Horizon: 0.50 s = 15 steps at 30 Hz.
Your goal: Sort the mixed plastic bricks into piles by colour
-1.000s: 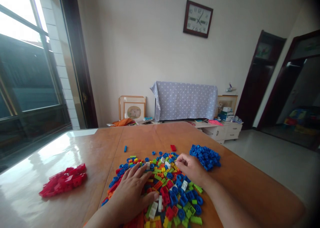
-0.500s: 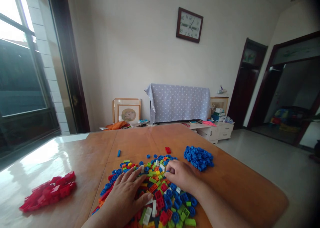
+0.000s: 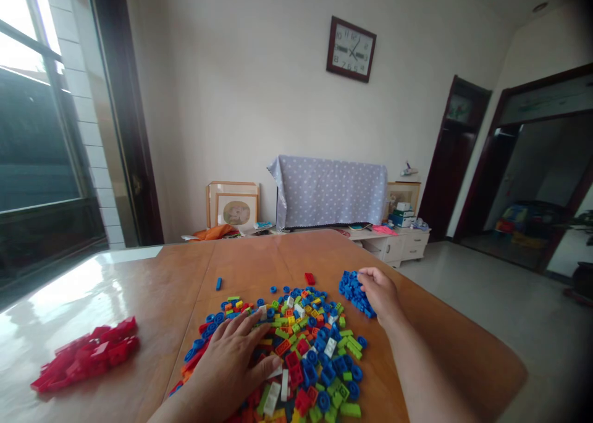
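Observation:
My left hand [image 3: 236,356] lies palm down with fingers spread on the left part of a mixed pile of toy building bricks [image 3: 296,349]. The pile holds red, blue, green, yellow, orange and white pieces, some of them round blue ones. My right hand [image 3: 380,293] is over the right side of a heap of blue bricks [image 3: 354,293], thumb and fingertips pinched together. What lies between those fingertips is hidden, and the hand covers part of the heap.
A heap of red bricks [image 3: 88,356] sits on the wooden table [image 3: 259,259] at left. A single blue brick [image 3: 218,283] and a red brick [image 3: 309,278] lie beyond the mixed pile. Behind the table stands a low white cabinet [image 3: 393,248].
My right hand has moved right, from the mixed pile to the blue heap, uncovering bricks where it was. My left hand has stayed in place.

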### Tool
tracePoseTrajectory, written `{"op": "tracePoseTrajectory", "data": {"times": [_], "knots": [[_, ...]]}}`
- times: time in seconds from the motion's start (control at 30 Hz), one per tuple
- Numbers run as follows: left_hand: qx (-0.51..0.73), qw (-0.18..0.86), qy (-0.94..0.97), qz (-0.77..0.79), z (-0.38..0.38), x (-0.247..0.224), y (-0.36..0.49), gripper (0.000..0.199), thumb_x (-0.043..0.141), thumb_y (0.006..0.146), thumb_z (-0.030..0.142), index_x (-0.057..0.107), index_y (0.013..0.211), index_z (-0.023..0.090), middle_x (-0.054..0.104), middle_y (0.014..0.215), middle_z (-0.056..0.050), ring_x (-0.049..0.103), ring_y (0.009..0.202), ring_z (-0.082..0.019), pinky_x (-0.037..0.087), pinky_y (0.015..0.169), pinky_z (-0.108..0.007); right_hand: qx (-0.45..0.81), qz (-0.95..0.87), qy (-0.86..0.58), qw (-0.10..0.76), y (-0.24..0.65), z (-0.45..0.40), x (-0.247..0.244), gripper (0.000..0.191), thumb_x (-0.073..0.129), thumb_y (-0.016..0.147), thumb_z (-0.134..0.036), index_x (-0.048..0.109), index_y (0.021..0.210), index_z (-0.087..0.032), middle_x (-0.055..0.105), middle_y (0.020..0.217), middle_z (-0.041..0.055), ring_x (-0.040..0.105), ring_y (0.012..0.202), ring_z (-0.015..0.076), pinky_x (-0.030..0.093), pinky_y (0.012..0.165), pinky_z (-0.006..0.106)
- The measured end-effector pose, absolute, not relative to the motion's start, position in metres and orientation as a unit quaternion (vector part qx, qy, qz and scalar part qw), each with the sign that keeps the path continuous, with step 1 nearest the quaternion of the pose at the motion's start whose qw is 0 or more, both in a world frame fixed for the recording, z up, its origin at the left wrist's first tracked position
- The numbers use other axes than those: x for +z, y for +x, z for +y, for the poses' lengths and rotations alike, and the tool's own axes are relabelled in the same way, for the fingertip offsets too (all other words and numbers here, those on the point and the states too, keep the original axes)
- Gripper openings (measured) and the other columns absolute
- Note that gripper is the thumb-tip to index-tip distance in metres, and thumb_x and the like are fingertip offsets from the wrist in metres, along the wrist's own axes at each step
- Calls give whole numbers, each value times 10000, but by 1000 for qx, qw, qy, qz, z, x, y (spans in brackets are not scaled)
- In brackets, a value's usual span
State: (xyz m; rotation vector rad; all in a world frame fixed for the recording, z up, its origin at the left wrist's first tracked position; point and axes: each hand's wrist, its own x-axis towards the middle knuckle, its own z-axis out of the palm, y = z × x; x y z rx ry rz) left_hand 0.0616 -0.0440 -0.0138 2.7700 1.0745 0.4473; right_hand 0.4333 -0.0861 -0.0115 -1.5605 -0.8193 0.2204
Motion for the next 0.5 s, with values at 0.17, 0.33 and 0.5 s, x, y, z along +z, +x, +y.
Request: {"op": "tracePoseTrajectory", "data": {"times": [0.17, 0.33, 0.5], "knots": [[150, 67, 919, 359, -44, -15, 61, 601, 405, 892, 738, 548, 1388, 429, 386, 1581, 10, 352, 1449, -317, 279, 1176, -561, 75, -337, -660, 667, 428, -87, -5, 454, 610, 746, -564, 684, 982, -183, 729, 852, 48, 670, 724, 189, 479, 569, 247], [147, 75, 918, 360, -45, -13, 60, 636, 386, 888, 754, 553, 1392, 404, 392, 1579, -13, 351, 1448, -322, 261, 1178, -564, 52, -347, -658, 666, 432, -92, 10, 498, 605, 766, -598, 687, 1023, -180, 734, 886, 58, 659, 713, 173, 463, 541, 225], [153, 83, 916, 361, -43, -14, 61, 658, 390, 878, 764, 560, 1392, 389, 398, 1576, -22, 336, 1451, -335, 254, 1174, -572, 41, -373, -696, 612, 446, -99, 0, 431, 626, 756, -531, 699, 953, -154, 740, 791, 66, 665, 651, 172, 460, 537, 229]]}}
